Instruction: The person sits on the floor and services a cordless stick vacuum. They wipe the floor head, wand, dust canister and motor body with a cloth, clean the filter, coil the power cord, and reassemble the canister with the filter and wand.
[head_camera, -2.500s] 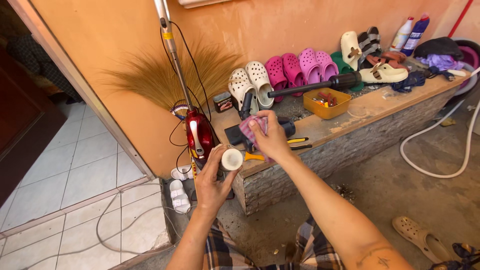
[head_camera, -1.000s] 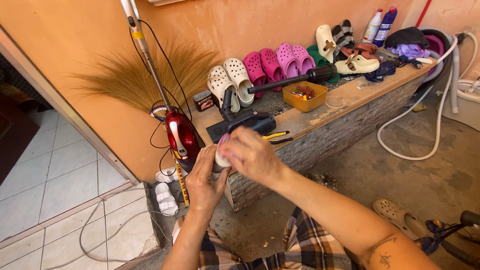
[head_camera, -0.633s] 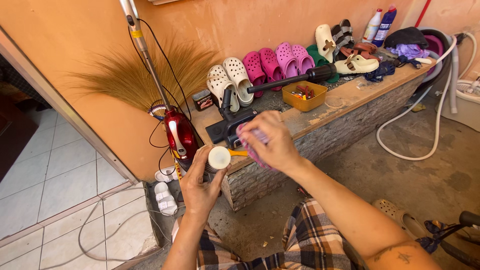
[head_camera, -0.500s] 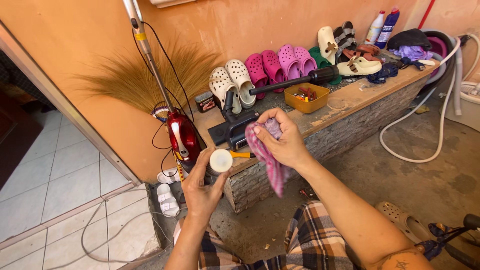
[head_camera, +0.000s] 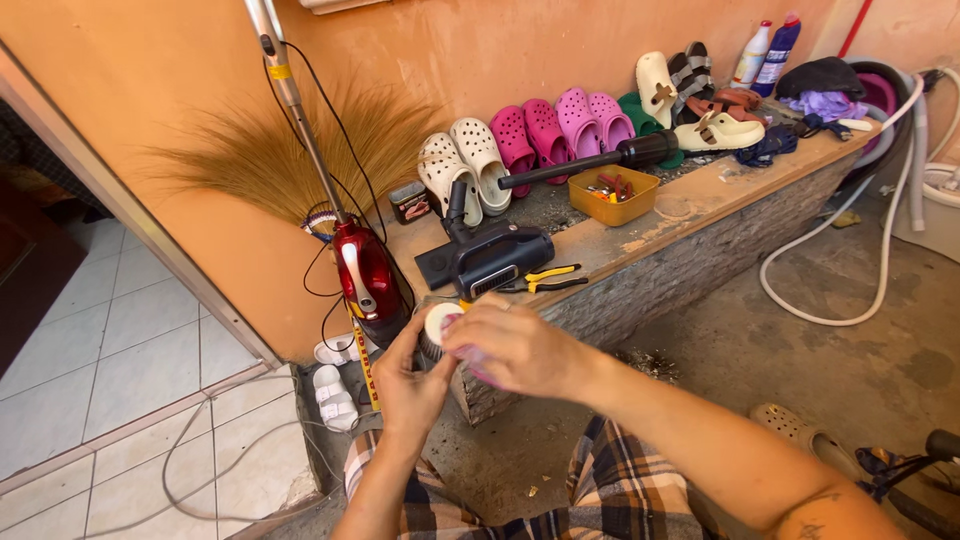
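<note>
two hands meet at the centre of what we see, just in front of the stone ledge (head_camera: 700, 215) that runs off toward 2 o'clock. on the ledge, largest first, lie a black vacuum body (head_camera: 490, 255) with its dark tube (head_camera: 590, 165), then a row of cream and pink clogs (head_camera: 520, 140) at 12 o'clock. a red stick vacuum (head_camera: 365, 275) leans on the wall at 10 o'clock, with a straw broom (head_camera: 250, 155) behind it.

our left hand (head_camera: 415, 385) is clenched around a small round white-capped part (head_camera: 438, 325), likely a filter. our right hand (head_camera: 525, 350) presses a pink cloth (head_camera: 470, 355) against it, fingers curled over the cloth. to wipe well, we would judge it best to keep the part steady in the left hand and turn the cloth around its rim.

one yellow tray (head_camera: 612, 195) at 1 o'clock holds small red and dark bits we cannot identify. yellow-handled pliers (head_camera: 545, 278) lie beside the vacuum body.
</note>
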